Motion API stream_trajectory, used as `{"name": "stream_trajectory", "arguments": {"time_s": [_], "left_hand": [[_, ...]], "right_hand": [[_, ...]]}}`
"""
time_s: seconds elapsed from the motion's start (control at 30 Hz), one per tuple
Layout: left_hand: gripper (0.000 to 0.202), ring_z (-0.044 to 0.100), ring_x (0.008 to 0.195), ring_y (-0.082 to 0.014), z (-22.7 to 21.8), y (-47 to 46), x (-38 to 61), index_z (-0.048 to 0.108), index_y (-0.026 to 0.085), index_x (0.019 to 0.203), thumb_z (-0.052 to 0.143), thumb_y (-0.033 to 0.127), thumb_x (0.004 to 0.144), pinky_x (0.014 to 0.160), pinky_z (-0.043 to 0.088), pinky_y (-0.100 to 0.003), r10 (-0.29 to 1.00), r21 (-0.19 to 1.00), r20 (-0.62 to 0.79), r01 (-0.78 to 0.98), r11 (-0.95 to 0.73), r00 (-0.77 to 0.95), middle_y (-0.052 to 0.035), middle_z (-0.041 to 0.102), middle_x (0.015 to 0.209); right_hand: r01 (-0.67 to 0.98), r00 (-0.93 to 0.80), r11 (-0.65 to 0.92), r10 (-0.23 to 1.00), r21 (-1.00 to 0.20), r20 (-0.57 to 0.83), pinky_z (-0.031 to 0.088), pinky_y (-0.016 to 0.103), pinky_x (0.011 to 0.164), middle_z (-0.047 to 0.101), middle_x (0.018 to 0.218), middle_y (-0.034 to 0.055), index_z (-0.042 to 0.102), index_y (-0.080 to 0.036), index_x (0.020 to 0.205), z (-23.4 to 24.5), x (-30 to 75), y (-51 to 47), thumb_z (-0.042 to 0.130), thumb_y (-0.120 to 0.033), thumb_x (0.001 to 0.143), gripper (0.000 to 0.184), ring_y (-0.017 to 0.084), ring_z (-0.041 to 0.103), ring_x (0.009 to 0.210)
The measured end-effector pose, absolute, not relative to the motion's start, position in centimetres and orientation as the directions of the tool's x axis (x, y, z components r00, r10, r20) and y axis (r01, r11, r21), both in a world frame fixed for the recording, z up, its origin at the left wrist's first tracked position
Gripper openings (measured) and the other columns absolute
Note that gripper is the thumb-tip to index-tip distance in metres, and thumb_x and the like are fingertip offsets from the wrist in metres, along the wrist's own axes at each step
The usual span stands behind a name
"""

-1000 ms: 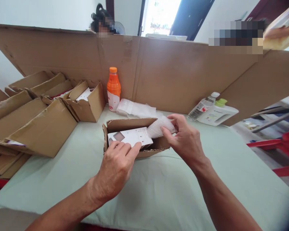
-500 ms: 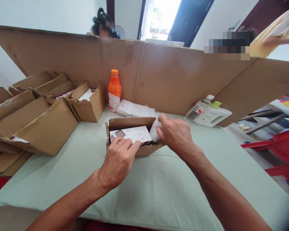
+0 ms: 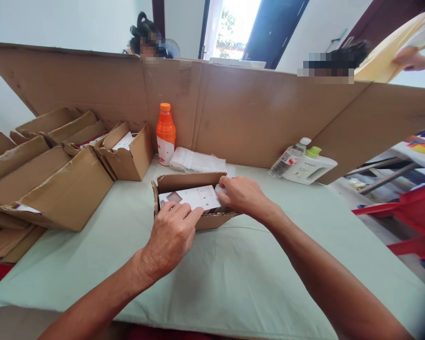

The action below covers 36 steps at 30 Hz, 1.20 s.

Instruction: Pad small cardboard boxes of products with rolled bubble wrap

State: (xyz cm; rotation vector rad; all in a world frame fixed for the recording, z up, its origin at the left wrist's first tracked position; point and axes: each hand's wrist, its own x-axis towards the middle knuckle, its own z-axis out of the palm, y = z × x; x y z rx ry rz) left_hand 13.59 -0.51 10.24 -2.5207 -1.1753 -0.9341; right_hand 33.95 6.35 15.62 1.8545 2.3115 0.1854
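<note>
Open cartons (image 3: 63,189) stand clustered at the left of the tabletop (image 3: 212,288). Next comes an upright orange bottle (image 3: 165,132), just beside folded translucent wrapping (image 3: 194,160). Nearer, the left hand (image 3: 173,231) lies with bent fingers over the front wall of 1 small open box (image 3: 216,221), by the white carton (image 3: 194,197) lying inside; whether it grips anything, I cannot tell. At that box's right end, the right hand (image 3: 242,192) pinches a mostly hidden piece of bubble wrap (image 3: 218,189) between thumb and fingers. Farther right, 1 clear bottle (image 3: 286,161) tilts against a white jug (image 3: 310,169), and a red chair (image 3: 416,208) stands beyond.
</note>
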Motion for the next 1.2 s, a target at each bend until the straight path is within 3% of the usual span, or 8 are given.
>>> {"name": "stream_trajectory", "arguments": {"time_s": [0.17, 0.23, 0.5, 0.63, 0.8, 0.97, 1.2], "left_hand": [[0.028, 0.067, 0.090, -0.0211, 13.7, 1.1, 12.2, 0.069, 0.022, 0.114, 0.055, 0.022, 0.090, 0.077, 0.054, -0.034, 0.751, 0.454, 0.369, 0.599, -0.659, 0.548, -0.0049, 0.074, 0.103], [0.032, 0.069, 0.097, -0.0201, 15.2, 2.9, 12.2, 0.069, 0.023, 0.117, 0.049, 0.022, 0.091, 0.084, 0.055, -0.032, 0.768, 0.528, 0.280, 0.576, -0.624, 0.576, -0.0040, 0.074, 0.113], [0.045, 0.064, 0.121, -0.0273, 13.6, 9.6, 15.3, 0.064, 0.019, 0.124, 0.044, 0.014, 0.084, 0.098, 0.053, -0.040, 0.769, 0.427, 0.009, 0.693, -0.581, 0.639, -0.0094, 0.069, 0.131], [0.054, 0.057, 0.132, -0.0250, 12.8, 9.6, 15.6, 0.056, 0.017, 0.135, 0.042, 0.009, 0.084, 0.108, 0.047, -0.040, 0.775, 0.470, 0.028, 0.676, -0.568, 0.632, -0.0110, 0.060, 0.144], [0.055, 0.065, 0.120, -0.0214, 13.1, 9.3, 15.7, 0.057, 0.020, 0.133, 0.039, 0.006, 0.083, 0.099, 0.053, -0.035, 0.722, 0.535, -0.005, 0.612, -0.583, 0.692, -0.0073, 0.068, 0.133], [0.058, 0.061, 0.127, -0.0239, 12.4, 9.5, 16.1, 0.057, 0.020, 0.133, 0.042, 0.003, 0.080, 0.104, 0.050, -0.039, 0.693, 0.486, 0.000, 0.605, -0.630, 0.721, -0.0074, 0.065, 0.139], [0.059, 0.051, 0.138, -0.0240, 13.4, 9.0, 16.2, 0.052, 0.017, 0.141, 0.043, 0.003, 0.084, 0.114, 0.042, -0.038, 0.707, 0.460, -0.124, 0.672, -0.580, 0.696, -0.0078, 0.056, 0.150]], "right_hand": [[0.966, -0.221, 0.227, 0.973, 0.124, -0.062, 0.024, 0.028, 0.056, 0.075, 0.095, 0.0064, 0.070, -0.021, 0.089, 16.7, 34.8, 5.6, 0.050, -0.024, 0.088, 0.021, 0.018, 0.062, 0.074], [0.967, -0.224, 0.230, 0.973, 0.113, -0.063, 0.024, 0.028, 0.055, 0.074, 0.095, 0.0055, 0.071, -0.020, 0.085, 16.9, 34.9, 5.5, 0.052, -0.024, 0.088, 0.019, 0.017, 0.061, 0.073], [0.966, -0.221, 0.232, 0.970, 0.115, -0.097, 0.023, 0.028, 0.054, 0.072, 0.081, 0.0065, 0.072, -0.020, 0.084, 16.7, 35.1, 5.8, 0.055, -0.023, 0.087, 0.018, 0.017, 0.060, 0.067], [0.949, -0.273, 0.289, 0.953, 0.126, -0.130, 0.022, 0.029, 0.054, 0.071, 0.078, 0.0070, 0.072, -0.019, 0.081, 16.7, 35.4, 5.8, 0.055, -0.023, 0.087, 0.019, 0.017, 0.059, 0.066], [0.936, -0.312, 0.330, 0.939, 0.120, -0.147, 0.022, 0.030, 0.055, 0.071, 0.078, 0.0065, 0.071, -0.018, 0.075, 16.6, 35.6, 5.5, 0.055, -0.019, 0.085, 0.019, 0.015, 0.055, 0.063], [0.933, -0.322, 0.340, 0.935, 0.119, -0.152, 0.020, 0.030, 0.054, 0.071, 0.079, 0.0059, 0.068, -0.018, 0.071, 16.8, 35.5, 5.0, 0.055, -0.018, 0.087, 0.020, 0.014, 0.055, 0.064], [0.925, -0.354, 0.377, 0.903, 0.053, -0.244, 0.024, 0.028, 0.056, 0.069, 0.076, 0.0055, 0.066, -0.018, 0.070, 17.4, 35.7, 5.2, 0.049, -0.022, 0.090, 0.027, 0.014, 0.054, 0.066]]}}
